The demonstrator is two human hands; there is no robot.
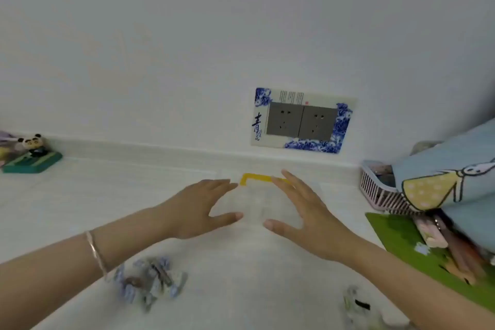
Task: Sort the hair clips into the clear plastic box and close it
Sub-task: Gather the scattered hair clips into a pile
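your left hand (198, 209) and right hand (302, 217) flank the clear box (254, 205) at mid frame, fingers straight, holding nothing. hair clips (150, 284) lie lower left. squeeze unevenly and the light box may skid across the table (80, 195).

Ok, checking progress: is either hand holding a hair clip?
No, the left hand and right hand are both open and empty; the hair clips lie in piles on the table.

Two hands (197, 209) (308, 222), one clear box (257, 202), two heaps of hair clips (150, 282) (356, 305)
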